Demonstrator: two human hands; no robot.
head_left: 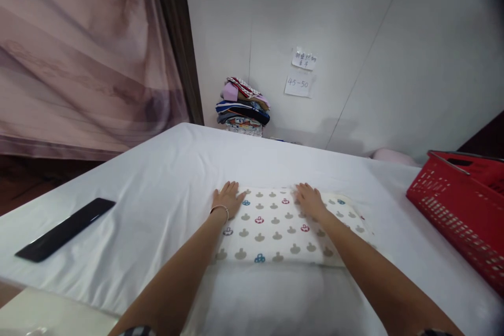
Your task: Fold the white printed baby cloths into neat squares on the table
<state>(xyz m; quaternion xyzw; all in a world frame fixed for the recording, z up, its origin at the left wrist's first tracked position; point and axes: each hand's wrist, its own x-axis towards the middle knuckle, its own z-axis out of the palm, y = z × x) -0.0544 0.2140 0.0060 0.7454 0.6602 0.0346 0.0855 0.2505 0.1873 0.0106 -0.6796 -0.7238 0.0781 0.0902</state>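
Note:
A folded white cloth [271, 228] with grey, red and blue mushroom prints lies flat on the white-covered table [165, 178]. At its far left corner rests my left hand [229, 198], palm down with the fingers stretched out; a thin bracelet circles the wrist. My right hand [310, 200] lies flat on the far part of the cloth, right of its middle, fingers extended. Neither hand grips anything. My right forearm passes over the right part of the cloth and hides some of it.
On the left of the table lies a long black flat object [65, 231]. A red plastic basket [460, 205] stands at the right edge. Beyond the far edge rises a stack of folded fabrics [243, 107] against the wall. A pinkish curtain [86, 52] hangs at left.

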